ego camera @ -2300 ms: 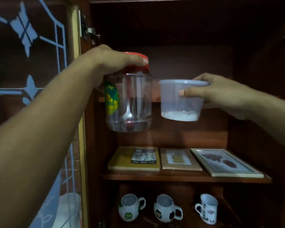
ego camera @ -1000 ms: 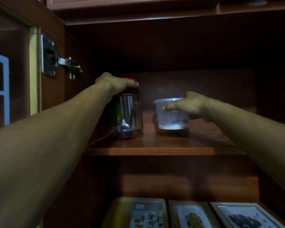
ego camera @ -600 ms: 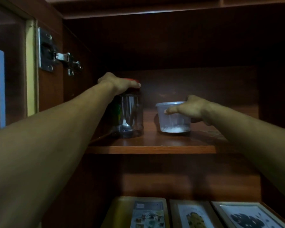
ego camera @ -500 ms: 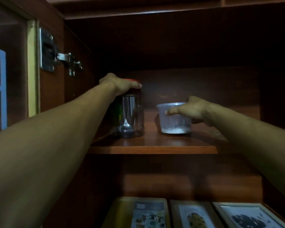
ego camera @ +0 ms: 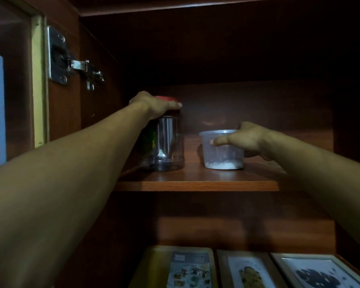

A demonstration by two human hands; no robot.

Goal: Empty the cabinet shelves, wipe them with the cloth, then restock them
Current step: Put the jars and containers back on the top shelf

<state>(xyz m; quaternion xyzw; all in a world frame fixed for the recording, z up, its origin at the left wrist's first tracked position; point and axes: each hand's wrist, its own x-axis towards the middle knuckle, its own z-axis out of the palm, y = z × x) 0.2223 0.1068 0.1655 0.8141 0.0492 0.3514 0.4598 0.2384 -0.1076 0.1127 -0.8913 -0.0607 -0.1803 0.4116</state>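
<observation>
A clear jar [ego camera: 168, 146] with a red lid and a green label stands on the upper wooden shelf [ego camera: 195, 185], at its left. My left hand [ego camera: 154, 104] lies over the lid and grips it from above. To its right a translucent plastic tub [ego camera: 222, 159] with a little white powder at the bottom rests on the same shelf. My right hand [ego camera: 243, 138] holds the tub at its rim, thumb across the front wall and fingers behind it. No cloth is in view.
The open cabinet door with its metal hinge [ego camera: 71, 65] is at the left. On the shelf below lie a yellow box [ego camera: 160, 265] and two framed pictures [ego camera: 247, 271] [ego camera: 316, 273]. The right part of the upper shelf is dark.
Both hands carried the jar and the tub up from chest height and set them down on the upper shelf. In the last half second the hands barely moved.
</observation>
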